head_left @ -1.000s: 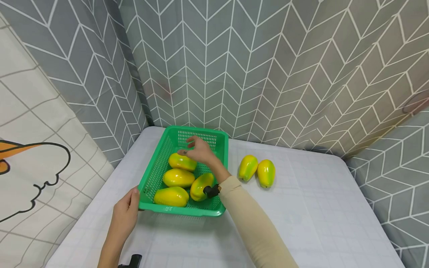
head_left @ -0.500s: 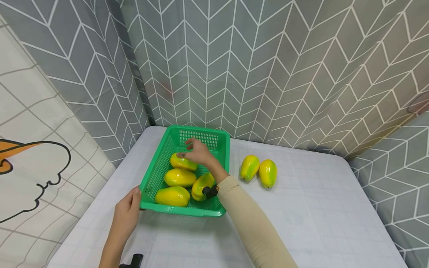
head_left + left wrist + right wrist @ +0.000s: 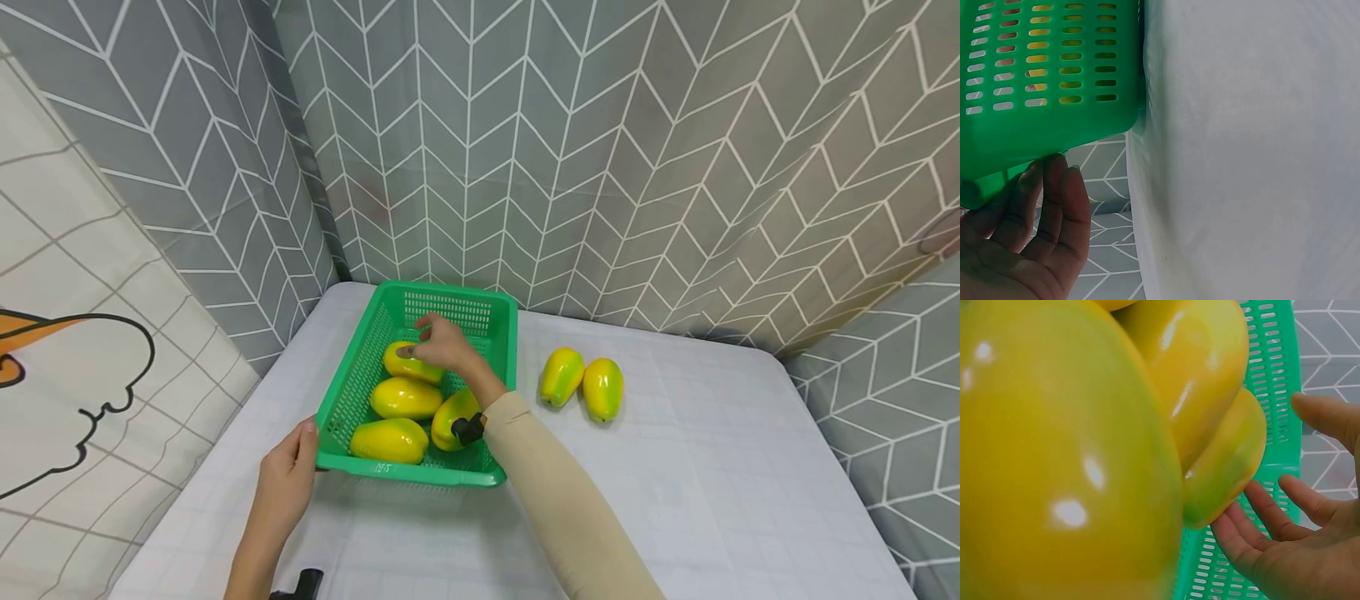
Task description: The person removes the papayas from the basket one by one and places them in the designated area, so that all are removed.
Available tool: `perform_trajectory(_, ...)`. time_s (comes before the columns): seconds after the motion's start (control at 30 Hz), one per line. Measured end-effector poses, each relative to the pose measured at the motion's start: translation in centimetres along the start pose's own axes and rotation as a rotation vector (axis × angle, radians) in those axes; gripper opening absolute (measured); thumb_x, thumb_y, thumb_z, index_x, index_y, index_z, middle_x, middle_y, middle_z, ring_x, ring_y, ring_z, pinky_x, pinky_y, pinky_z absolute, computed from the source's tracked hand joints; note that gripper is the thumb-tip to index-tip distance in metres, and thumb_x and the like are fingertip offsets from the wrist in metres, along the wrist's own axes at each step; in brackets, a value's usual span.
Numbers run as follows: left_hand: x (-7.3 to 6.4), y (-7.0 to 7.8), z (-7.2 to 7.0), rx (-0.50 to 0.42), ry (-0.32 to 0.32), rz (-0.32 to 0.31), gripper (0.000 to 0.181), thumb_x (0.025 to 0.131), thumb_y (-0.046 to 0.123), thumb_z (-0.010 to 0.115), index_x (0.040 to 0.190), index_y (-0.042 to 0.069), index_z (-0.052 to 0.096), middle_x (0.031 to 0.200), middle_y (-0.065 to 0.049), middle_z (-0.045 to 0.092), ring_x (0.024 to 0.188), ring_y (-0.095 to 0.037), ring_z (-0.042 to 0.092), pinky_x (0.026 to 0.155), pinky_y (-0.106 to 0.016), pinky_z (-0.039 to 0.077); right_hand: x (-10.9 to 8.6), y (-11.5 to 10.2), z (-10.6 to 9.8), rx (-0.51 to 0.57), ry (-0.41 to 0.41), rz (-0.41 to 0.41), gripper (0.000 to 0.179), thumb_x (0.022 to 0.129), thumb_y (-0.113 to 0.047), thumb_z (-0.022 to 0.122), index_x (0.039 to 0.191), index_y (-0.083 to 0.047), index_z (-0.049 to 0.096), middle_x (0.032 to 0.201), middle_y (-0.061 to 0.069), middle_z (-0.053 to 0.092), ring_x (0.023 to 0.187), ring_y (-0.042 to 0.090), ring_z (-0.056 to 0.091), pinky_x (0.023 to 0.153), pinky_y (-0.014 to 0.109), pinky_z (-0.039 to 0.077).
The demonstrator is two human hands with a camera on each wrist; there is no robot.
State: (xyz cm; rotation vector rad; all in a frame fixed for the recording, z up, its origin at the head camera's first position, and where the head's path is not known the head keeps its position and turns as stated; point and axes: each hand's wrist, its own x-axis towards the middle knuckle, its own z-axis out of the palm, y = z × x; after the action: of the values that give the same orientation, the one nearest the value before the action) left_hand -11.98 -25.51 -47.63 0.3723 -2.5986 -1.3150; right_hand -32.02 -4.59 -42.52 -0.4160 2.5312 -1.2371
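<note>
The right grip (image 3: 446,343) stands wide, thumb and fingers spread and relaxed around the 1 o'clock side of the far fruit (image 3: 417,370); in the right wrist view its lower fingertips meet, or nearly meet, that fruit's rounded end. The step in hand looks like settling or taking up this fruit, and a single moment does not show which. Either way, a broad contact along both flanks should serve better than a fingertip pinch, since the shiny skin probably slides easily. The far fruit lies in the green basket (image 3: 427,477), toward 11 o'clock, with the middle fruit (image 3: 406,398) close on its 6 o'clock side, so moving the grip by way of 12 to 2 o'clock, where the basket floor is bare, would avoid knocking a neighbour. The front fruit (image 3: 389,441) sits at the basket's 7 o'clock and the side fruit (image 3: 442,421) at 5, under the right wrist, so that wrist is best carried high. The left grip (image 3: 287,475) holds the basket rim at the 8 o'clock corner; a light, steady hold there should stop skidding without tipping. Outside, toward 3 o'clock, the inner loose fruit (image 3: 562,377) and outer loose fruit (image 3: 603,389) lie side by side on the desk (image 3: 712,475).
</note>
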Motion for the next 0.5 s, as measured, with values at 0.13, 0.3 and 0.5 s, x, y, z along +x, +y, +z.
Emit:
perform_trajectory(0.13, -0.04, 0.05, 0.06, -0.007, 0.001, -0.004, 0.056, 0.116, 0.038, 0.034, 0.149, -0.002, 0.058, 0.103, -0.017, 0.071, 0.082, -0.013, 0.056, 0.069, -0.022, 0.048, 0.09, 0.22, 0.17, -0.002, -0.008, -0.001, 0.063, 0.096, -0.032, 0.079, 0.148, -0.008, 0.054, 0.142, 0.018, 0.063, 0.126, 0.036, 0.063, 0.106, 0.05, 0.054)
perform_trajectory(0.3, -0.05, 0.11, 0.11, -0.021, -0.002, -0.011, 0.057, 0.116, 0.039, 0.034, 0.148, -0.002, 0.057, 0.095, -0.015, 0.069, 0.077, -0.014, 0.056, 0.065, -0.023, 0.048, 0.15, 0.29, 0.35, -0.01, -0.019, 0.017, 0.066, 0.096, -0.031, 0.078, 0.151, -0.006, 0.052, 0.144, 0.02, 0.062, 0.129, 0.037, 0.062, 0.108, 0.052, 0.053)
perform_trajectory(0.5, -0.04, 0.13, 0.12, -0.025, 0.001, -0.009, 0.056, 0.116, 0.038, 0.034, 0.147, -0.001, 0.059, 0.092, -0.014, 0.068, 0.076, -0.013, 0.056, 0.064, -0.023, 0.048, 0.29, 0.34, 0.5, -0.035, -0.027, 0.042, 0.066, 0.096, -0.032, 0.079, 0.151, -0.006, 0.053, 0.145, 0.019, 0.062, 0.131, 0.036, 0.062, 0.109, 0.051, 0.053)
